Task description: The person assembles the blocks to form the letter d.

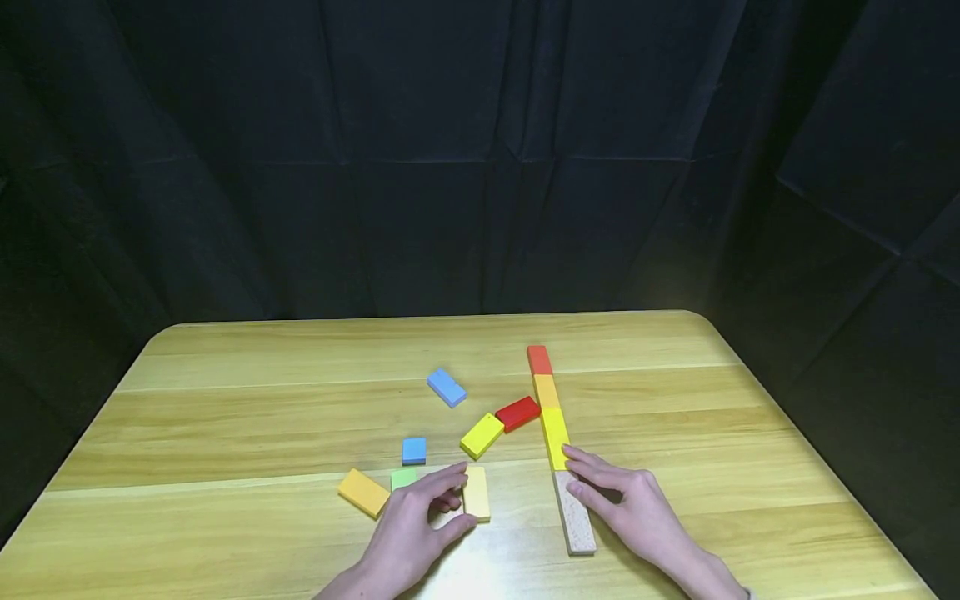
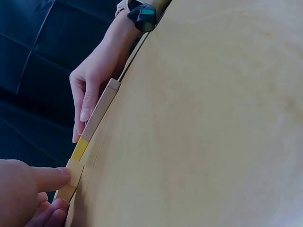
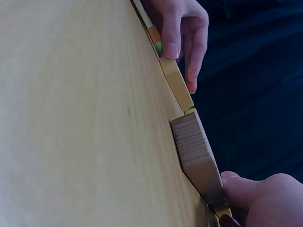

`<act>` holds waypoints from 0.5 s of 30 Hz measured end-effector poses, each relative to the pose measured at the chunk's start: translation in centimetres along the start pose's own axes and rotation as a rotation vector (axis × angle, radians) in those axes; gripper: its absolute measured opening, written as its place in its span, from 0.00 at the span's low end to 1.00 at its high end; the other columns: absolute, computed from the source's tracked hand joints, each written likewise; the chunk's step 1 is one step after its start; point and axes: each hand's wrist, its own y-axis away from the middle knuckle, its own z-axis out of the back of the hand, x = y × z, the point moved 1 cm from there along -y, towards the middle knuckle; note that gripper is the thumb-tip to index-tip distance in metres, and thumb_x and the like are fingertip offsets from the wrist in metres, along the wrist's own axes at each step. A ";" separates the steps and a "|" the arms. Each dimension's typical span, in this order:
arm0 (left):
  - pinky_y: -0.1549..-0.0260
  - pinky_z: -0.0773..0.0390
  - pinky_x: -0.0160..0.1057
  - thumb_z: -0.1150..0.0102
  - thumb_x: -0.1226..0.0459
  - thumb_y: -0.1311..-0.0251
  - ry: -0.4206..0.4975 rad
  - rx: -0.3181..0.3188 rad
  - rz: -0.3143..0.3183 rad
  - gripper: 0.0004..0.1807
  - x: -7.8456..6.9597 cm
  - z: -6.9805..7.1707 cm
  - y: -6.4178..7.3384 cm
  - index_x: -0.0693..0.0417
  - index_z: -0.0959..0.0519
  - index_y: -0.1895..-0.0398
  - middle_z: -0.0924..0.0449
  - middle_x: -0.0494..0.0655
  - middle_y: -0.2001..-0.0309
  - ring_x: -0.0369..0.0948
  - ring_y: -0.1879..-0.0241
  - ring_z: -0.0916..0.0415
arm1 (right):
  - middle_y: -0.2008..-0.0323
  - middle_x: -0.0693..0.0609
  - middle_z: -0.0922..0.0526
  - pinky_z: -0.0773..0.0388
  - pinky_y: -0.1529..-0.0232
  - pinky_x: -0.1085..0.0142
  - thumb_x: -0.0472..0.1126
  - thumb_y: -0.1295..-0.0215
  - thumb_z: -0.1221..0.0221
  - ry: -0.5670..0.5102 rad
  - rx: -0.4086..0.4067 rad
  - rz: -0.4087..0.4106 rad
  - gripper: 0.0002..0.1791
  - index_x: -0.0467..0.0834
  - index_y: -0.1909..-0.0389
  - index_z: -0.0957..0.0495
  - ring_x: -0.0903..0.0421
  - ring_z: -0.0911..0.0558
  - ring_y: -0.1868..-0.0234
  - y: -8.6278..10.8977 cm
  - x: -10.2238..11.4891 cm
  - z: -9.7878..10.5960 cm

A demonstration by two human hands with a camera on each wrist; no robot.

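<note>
My left hand (image 1: 416,521) grips a pale yellow block (image 1: 477,493) that lies flat, its thumb at the near end and a finger at the far end. In the right wrist view, this pale block (image 3: 179,82) shows beneath the left thumb. My right hand (image 1: 637,508) rests its thumb on a long speckled grey block (image 1: 575,521), with fingers reaching to a bright yellow block (image 1: 555,433). These two form a straight row with an orange block (image 1: 546,390) and a red-orange block (image 1: 539,360) beyond.
Left of the row lie a dark red block (image 1: 517,413), a yellow block (image 1: 482,435) and a blue block (image 1: 447,388). Near the left hand are a smaller blue block (image 1: 414,451), a partly covered green block (image 1: 402,477) and an orange-yellow block (image 1: 363,492). Dark curtains (image 1: 420,167) surround the wooden table (image 1: 225,433).
</note>
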 end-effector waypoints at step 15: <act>0.49 0.19 0.39 0.31 0.64 0.41 -0.098 0.024 0.022 0.20 0.2 0.2 0.0 0.58 0.19 0.45 0.23 0.47 0.36 0.36 0.53 0.19 | 0.39 0.62 0.20 0.37 0.41 0.86 0.50 0.34 0.35 0.000 0.007 -0.010 0.19 0.46 0.46 0.15 0.55 0.22 0.38 0.0 0.1 0.0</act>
